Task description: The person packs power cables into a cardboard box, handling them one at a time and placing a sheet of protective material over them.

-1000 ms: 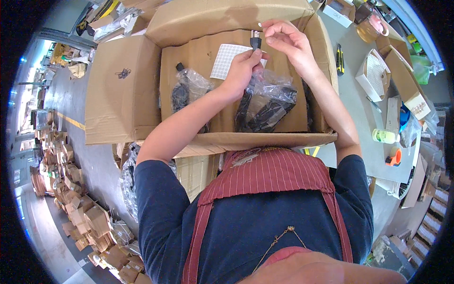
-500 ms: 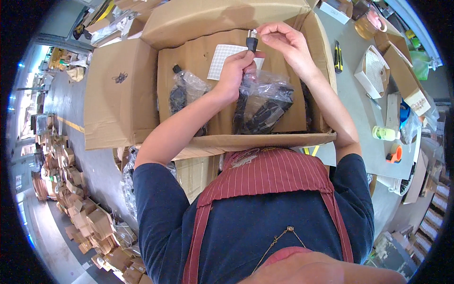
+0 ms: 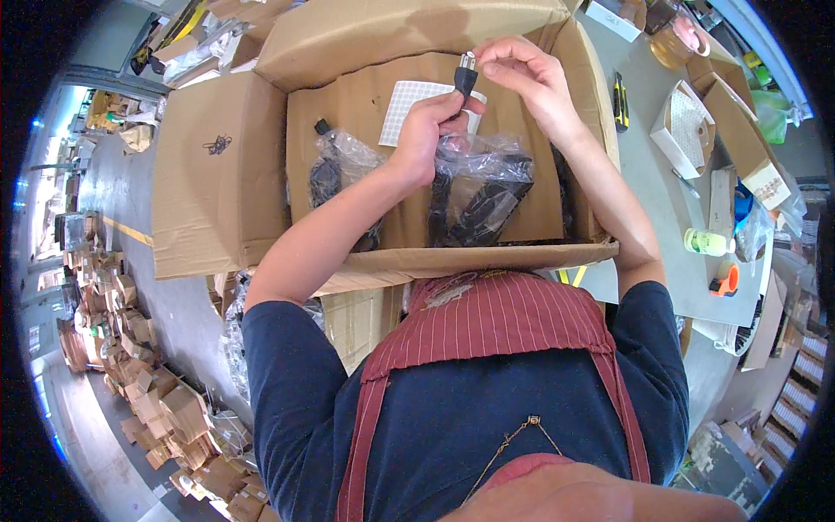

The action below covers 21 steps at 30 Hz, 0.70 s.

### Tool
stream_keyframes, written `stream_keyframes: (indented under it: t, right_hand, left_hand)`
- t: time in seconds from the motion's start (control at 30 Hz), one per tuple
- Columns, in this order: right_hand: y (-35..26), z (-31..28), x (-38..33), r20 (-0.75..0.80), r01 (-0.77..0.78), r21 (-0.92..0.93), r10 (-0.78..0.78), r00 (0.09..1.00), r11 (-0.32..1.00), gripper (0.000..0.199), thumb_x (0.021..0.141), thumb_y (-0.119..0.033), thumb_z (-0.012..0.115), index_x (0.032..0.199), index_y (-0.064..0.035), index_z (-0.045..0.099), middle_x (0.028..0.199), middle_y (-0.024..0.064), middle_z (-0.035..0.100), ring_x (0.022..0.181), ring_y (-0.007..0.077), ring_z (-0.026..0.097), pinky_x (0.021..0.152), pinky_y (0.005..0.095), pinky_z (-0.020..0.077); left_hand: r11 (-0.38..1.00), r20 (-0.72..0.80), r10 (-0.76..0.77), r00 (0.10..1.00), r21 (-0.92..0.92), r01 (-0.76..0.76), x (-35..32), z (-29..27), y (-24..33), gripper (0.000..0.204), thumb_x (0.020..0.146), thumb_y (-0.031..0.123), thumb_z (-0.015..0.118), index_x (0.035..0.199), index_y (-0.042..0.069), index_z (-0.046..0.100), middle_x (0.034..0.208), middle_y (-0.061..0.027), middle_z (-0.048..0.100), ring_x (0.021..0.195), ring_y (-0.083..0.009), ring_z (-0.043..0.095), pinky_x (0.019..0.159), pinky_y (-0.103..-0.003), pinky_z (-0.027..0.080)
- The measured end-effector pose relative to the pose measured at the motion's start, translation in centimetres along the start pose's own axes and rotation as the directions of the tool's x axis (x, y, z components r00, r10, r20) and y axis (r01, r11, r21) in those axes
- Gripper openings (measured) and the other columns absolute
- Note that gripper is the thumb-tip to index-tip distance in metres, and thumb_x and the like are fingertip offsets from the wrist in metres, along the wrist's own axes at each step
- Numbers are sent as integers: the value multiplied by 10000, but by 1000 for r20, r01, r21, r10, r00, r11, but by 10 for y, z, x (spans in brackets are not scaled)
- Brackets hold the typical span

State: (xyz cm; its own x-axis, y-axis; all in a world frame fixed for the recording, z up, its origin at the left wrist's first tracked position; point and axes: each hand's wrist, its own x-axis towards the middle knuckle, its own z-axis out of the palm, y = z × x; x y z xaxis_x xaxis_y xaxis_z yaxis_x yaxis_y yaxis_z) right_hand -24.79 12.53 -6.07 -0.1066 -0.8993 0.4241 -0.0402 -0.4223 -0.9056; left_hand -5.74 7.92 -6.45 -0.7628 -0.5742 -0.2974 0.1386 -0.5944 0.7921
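Note:
My left hand (image 3: 426, 130) is closed around a black power plug (image 3: 465, 81), its metal prongs pointing up and away from me. Close to the prong tips, my right hand (image 3: 531, 78) has thumb and forefinger pinched together. A small white bit shows between those fingertips and the prongs, too small to name. Below and behind the left hand lies a white sheet (image 3: 403, 111) marked with rows of small round shapes. Clear plastic bags with black cords and parts, one on the left (image 3: 326, 178) and one on the right (image 3: 487, 204), rest in the open cardboard box (image 3: 222, 170).
On the grey table (image 3: 648, 226) to the right are a yellow-and-black box cutter (image 3: 620, 103), a small white box (image 3: 684, 130), a green-labelled bottle (image 3: 706, 243) and an orange tape roll (image 3: 724, 279). Flattened cartons (image 3: 165, 391) are piled on the floor at left.
The plug in my left hand has shifted slightly, its prongs now closer to my right fingertips. Both hands otherwise stay nearly in place over the box.

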Motion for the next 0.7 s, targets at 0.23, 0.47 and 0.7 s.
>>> stream_keyframes:
  t: [0.23,0.47,0.7]
  right_hand:
    - [6,0,3,12,78,-119,-78,997,990,81,871,-86,652,929,-33,674,1063,54,637,983,137,593,879,285,452]
    - [3,0,2,32,93,-118,-90,995,989,78,866,-74,656,930,-33,674,1050,54,645,978,136,597,871,279,455]
    - [-3,2,0,10,37,-59,-37,999,998,113,887,-70,644,991,-24,652,1019,32,655,961,119,605,889,280,462]
  left_hand:
    - [999,8,-38,999,0,38,1,-2,4,296,988,266,447,946,15,600,559,83,275,482,-74,274,500,-245,283]
    - [996,-23,-85,996,-40,84,4,-3,3,305,985,294,435,913,42,590,544,80,272,472,-82,266,510,-250,284]
    - [993,7,-106,994,-54,106,5,-7,2,305,978,315,441,872,60,570,524,78,278,454,-92,272,501,-259,285]
